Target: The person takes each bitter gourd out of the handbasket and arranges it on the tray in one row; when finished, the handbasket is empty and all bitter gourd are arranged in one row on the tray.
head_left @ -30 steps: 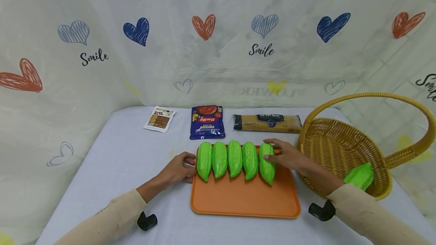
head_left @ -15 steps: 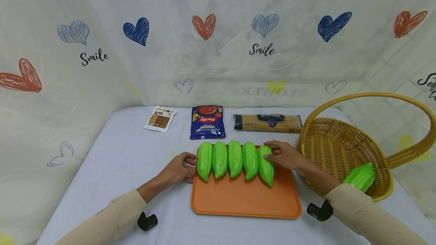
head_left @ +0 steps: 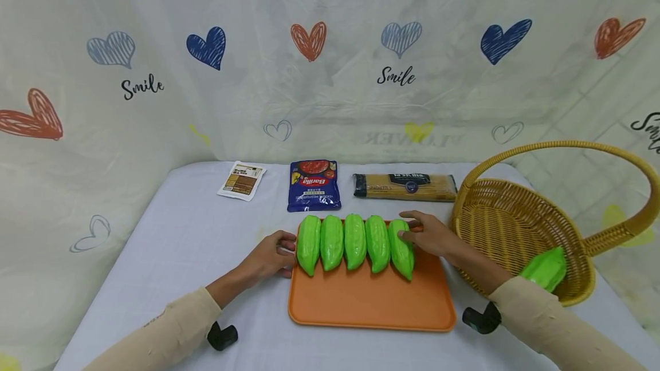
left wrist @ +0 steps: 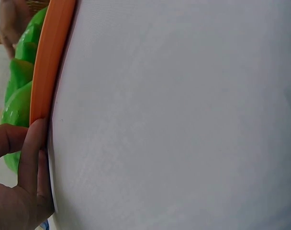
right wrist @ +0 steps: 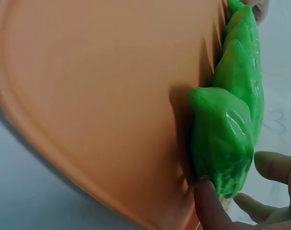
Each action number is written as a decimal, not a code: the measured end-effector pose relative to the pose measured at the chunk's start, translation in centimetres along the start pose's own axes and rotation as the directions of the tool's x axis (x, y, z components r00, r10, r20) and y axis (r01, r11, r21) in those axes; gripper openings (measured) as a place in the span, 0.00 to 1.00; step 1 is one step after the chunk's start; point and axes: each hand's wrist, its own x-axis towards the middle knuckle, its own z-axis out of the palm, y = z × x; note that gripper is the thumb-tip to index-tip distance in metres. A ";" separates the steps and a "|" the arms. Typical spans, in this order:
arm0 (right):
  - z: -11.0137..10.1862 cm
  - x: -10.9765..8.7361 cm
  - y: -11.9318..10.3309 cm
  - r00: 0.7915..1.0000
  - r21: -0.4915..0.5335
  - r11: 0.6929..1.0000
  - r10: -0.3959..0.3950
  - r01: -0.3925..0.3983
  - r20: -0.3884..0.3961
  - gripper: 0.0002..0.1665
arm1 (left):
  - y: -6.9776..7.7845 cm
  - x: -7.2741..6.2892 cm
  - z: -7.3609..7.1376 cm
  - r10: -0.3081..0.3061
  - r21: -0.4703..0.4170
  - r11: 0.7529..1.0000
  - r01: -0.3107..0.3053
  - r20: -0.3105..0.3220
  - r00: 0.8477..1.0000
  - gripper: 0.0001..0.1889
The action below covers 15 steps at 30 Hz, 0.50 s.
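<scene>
Five... several glossy green bitter melons lie side by side along the far half of an orange tray. My left hand holds the tray's left rim, with a fingertip on its outer side in the left wrist view. At the right end of the row, my right hand is at the last bitter melon. In the right wrist view its thumb touches the near end of that melon, while another finger extends along the far side. Its fingers are fairly straight.
A wicker basket with a tall handle stands at the right, a green item inside. Behind the tray lie a spaghetti pack, a blue Barilla pouch and a small white-and-brown packet. White cloth covers the table.
The rightmost bitter melon has shifted slightly left, closer to its neighbour. My right hand's finger has lifted a little from it. My left hand has stayed at the tray rim.
</scene>
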 end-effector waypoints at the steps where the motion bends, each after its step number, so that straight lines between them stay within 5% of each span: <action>1: 0.0 0.0 -0.1 1.000 0.001 1.000 0.007 -0.007 0.002 0.39 | 0.0 0.0 0.0 -0.001 0.000 1.000 0.001 -0.003 1.000 0.30; 15: -1.3 -0.5 -1.0 1.000 -0.124 0.992 -0.026 0.026 0.002 0.46 | 0.0 -0.1 -0.1 0.012 -0.011 1.000 -0.012 0.006 1.000 0.31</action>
